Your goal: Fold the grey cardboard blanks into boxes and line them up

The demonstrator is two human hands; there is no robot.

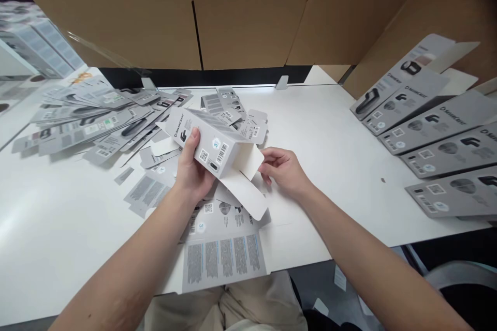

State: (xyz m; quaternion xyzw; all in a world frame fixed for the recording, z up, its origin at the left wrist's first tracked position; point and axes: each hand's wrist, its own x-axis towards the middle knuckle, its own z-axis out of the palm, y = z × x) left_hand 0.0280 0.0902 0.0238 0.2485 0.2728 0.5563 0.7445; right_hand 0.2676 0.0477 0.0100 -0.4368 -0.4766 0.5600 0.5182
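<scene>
My left hand (193, 168) grips a grey printed carton (212, 139), thumb on its front face and fingers underneath. The carton is folded up into a box shape and tilted, with its near end open and white flaps sticking out. At the right side of that end, my right hand (282, 168) has its thumb and fingers pinched at the edge of a white flap (250, 160). A flat, unfolded carton (225, 261) lies below at the table's front edge. More flattened cartons (229, 108) lie behind the held one.
A fanned pile of flat cartons (93, 119) spreads across the left. On the right, several formed cartons (446, 129) stand in a row. Tall brown cardboard (248, 10) rises behind the white table (310, 114). Paper scraps (339, 278) lie below the table.
</scene>
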